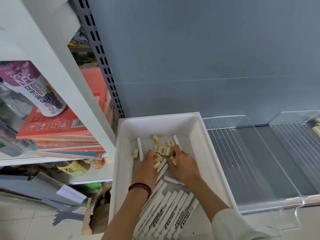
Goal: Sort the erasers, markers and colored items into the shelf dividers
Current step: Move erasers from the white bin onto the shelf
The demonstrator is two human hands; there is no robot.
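A white plastic bin (204, 135) stands on the shelf and holds several small yellow erasers (162, 150) and many white markers (173, 212). Both my hands reach into it. My left hand (147, 168), with a dark bead bracelet on the wrist, holds yellow erasers in its curled fingers. My right hand (184, 164) pinches a yellow eraser (173, 160) between its fingers. Right of the bin run clear acrylic shelf dividers (256, 153). A few yellow erasers (316, 129) lie in the far right compartment.
The grey shelf back panel (207, 66) rises behind the bin. At left a white rack holds a grape juice can (43, 94), stacked orange paper packs (57, 134) and bottles. A torn cardboard box (97, 212) sits on the tiled floor below.
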